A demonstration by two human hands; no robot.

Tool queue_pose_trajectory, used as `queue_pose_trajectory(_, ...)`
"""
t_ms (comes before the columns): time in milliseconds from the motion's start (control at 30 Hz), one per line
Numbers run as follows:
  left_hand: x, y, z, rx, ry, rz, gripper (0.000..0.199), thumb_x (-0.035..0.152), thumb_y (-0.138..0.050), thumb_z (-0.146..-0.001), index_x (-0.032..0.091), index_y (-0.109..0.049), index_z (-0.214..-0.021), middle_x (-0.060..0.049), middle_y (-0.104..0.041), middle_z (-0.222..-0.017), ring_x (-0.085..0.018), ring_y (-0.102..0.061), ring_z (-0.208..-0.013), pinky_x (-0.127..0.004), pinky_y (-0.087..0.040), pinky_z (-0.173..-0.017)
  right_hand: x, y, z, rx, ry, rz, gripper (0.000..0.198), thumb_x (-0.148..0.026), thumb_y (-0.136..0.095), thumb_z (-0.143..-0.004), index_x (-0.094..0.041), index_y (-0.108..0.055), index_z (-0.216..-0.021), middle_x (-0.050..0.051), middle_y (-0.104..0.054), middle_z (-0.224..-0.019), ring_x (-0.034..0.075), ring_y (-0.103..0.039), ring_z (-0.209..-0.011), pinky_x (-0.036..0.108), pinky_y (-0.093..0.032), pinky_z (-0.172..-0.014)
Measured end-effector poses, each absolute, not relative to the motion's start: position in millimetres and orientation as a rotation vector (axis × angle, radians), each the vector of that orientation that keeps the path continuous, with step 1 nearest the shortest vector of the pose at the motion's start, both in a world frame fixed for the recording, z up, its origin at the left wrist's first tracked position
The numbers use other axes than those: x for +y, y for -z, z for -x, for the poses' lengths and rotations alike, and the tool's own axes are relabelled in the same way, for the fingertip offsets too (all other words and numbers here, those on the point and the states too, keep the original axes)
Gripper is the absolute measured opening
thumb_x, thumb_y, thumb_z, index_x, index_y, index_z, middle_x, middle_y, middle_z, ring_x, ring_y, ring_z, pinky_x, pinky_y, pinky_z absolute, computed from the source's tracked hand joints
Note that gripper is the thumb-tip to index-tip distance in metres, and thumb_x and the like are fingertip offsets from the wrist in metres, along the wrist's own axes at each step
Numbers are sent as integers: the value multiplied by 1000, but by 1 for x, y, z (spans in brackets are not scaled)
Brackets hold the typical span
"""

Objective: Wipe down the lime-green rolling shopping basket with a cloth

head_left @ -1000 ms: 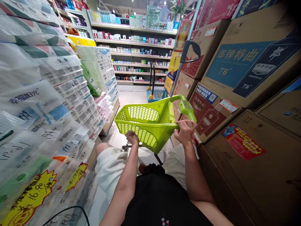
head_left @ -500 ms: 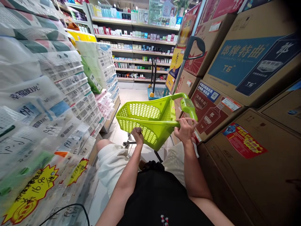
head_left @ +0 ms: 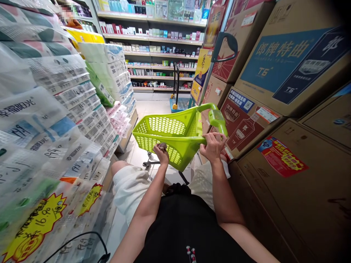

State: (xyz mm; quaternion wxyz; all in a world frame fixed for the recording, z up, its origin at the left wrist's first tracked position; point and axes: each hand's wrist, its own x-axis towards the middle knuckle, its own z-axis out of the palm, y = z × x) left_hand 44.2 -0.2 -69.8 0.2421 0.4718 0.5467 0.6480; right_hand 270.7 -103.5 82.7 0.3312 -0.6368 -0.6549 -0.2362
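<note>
A lime-green shopping cart (head_left: pixel 181 149) with a perforated basket stands in front of me, turned so that its handle lies to the right. My right hand (head_left: pixel 214 147) is closed around the cart at the near end of its handle. Beside the basket's near wall is my left hand (head_left: pixel 161 154), fingers curled round a small grey-brown thing (head_left: pixel 162 146) whose kind I cannot make out. Whether the left hand touches the basket is unclear. Nothing shows inside the visible part of the basket.
Stacked packs of tissue paper (head_left: pixel 90 106) line the left side. Cardboard cartons (head_left: pixel 287 69) rise on the right. Ahead stand a blue platform trolley (head_left: pixel 179 104) and shelves (head_left: pixel 153 38) of small boxed goods. A grey trolley handle (head_left: pixel 226 45) leans by the cartons.
The view has shifted slightly, and the shelves and cartons sit a little higher and further left. My left hand has turned, showing more of the small thing. The right hand keeps its hold.
</note>
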Motion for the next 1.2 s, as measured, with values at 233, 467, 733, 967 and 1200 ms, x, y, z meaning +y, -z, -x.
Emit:
queue_pose_trajectory(233,-5,58,-51,1393,-1763,-1399,43,13,-59,-86,19,-42,-124,-17,-49,-127,-25,-55,-122,-46,-41,-116,-103,-82,-269,-1713,617,1670,38,-16,-60,-67,-22,-65,-104,7,-70,-102,31,-53,-109,51,-26,-108)
queue_pose_trajectory(467,-17,61,-61,1451,-1800,-1387,27,31,-60,-98,18,-49,-120,-22,-35,-146,-30,-38,-148,-46,-33,-124,-105,-86,-265,-1703,619,1672,34,-17,-59,-70,-22,-64,-103,7,-71,-102,31,-54,-109,49,-26,-107)
queue_pose_trajectory(733,0,51,-42,1521,-1812,-1444,20,9,-51,-89,21,-53,-105,-16,-51,-123,-26,-55,-125,-43,-44,-114,-104,-86,-260,-1703,630,1662,34,-17,-61,-70,-21,-64,-104,7,-71,-103,30,-55,-110,49,-26,-109)
queue_pose_trajectory(967,13,51,-33,1534,-1918,-1365,38,6,-54,-76,21,-49,-111,-12,-55,-117,-26,-57,-115,-45,-43,-111,-102,-86,-257,-1682,648,1641,31,-17,-61,-70,-21,-64,-101,6,-71,-100,29,-56,-109,48,-26,-110)
queue_pose_trajectory(1200,-28,87,-80,1407,-1862,-1573,26,11,-54,-81,21,-54,-105,-12,-51,-115,-27,-56,-113,-49,-48,-104,-100,-84,-257,-1648,644,1645,31,-16,-60,-70,-21,-64,-100,6,-72,-101,29,-56,-108,49,-26,-109)
